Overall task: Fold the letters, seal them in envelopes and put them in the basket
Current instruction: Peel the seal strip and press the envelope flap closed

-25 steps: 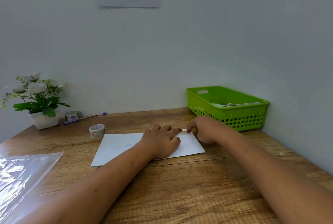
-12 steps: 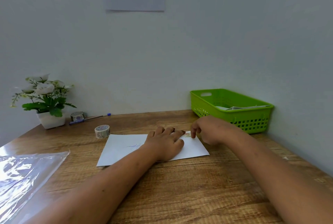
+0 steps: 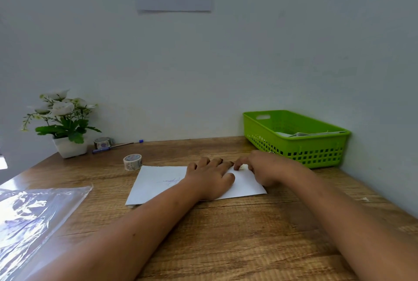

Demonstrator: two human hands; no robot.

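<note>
L grip lies flat, fingers straight, pressing white envelope onto table; R grip curled, pinching poss. a tape bit at its far edge.

soft, even light fills the scene, slightly dim and bluish across the wall. light enters from the left, where hard glare whitens the plastic sheet and sheens the table edge. shadows are faint and soft-edged. the green basket looks sharp; wide-angle distortion bends lines near the borders.
</note>
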